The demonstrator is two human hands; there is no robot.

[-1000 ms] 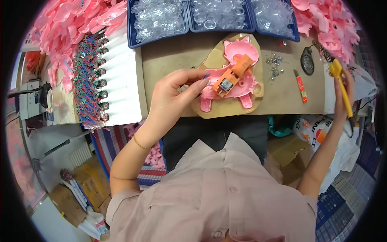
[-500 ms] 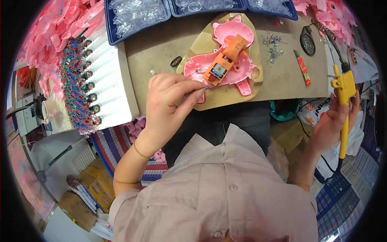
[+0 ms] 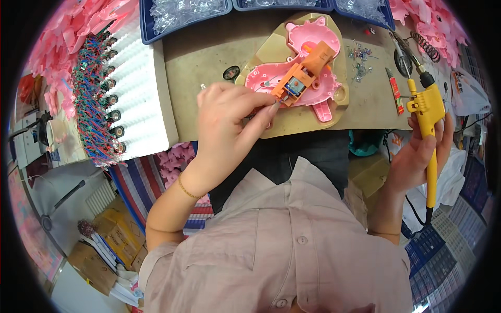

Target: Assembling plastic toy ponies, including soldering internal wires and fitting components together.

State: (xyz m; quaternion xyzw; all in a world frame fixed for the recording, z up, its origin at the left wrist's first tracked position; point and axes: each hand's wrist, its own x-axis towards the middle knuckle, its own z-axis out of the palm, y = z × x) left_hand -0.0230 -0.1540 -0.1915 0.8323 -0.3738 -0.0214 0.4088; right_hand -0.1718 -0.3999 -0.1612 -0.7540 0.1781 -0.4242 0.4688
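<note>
My left hand [image 3: 229, 117] reaches over the brown table [image 3: 203, 62], its fingertips pinched at the near end of an orange motor block [image 3: 302, 75]. That block lies across a pink plastic toy shell [image 3: 308, 57] seated in a tan jig plate [image 3: 289, 122]. My right hand [image 3: 422, 151] grips a yellow soldering iron [image 3: 428, 120] upright at the table's right edge, its metal tip pointing away from me and well clear of the shell.
Blue trays of clear plastic parts [image 3: 182, 13] line the far edge. A white foam rack [image 3: 138, 94] holding several wired parts with coloured leads sits at left. Pink shells [image 3: 52, 47] pile at far left. Small screws [image 3: 360, 62] and a red tool [image 3: 394, 94] lie right of the jig.
My left hand has pinched onto the orange block's near end. My right hand has brought the soldering iron up and closer to the table edge. The view has shifted down.
</note>
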